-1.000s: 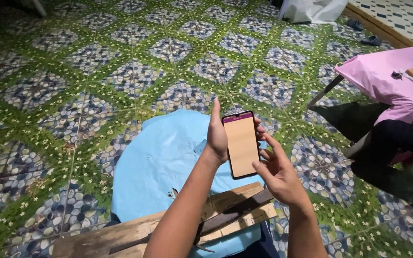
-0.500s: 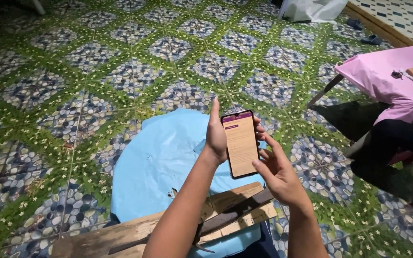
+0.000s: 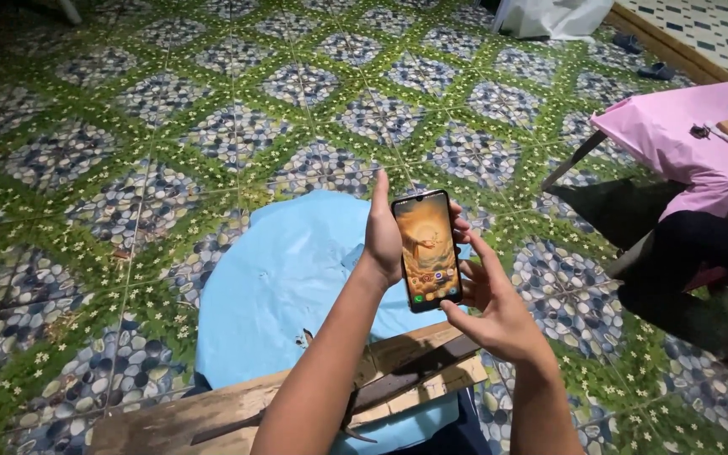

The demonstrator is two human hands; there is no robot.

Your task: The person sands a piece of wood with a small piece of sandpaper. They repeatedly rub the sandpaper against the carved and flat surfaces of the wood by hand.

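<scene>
Phone [image 3: 427,249] in both hands, screen now golden picture (formerly text)

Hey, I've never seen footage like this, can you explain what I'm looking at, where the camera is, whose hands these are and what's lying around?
The camera sits on a person's head and looks down at their own bare arms. The left hand grips a smartphone with a lit screen; the right hand is at its lower edge. Below lies a blue sheet over something round, with wooden planks in front. The floor is patterned tile. At right, another person sits at a pink-covered table.
</scene>
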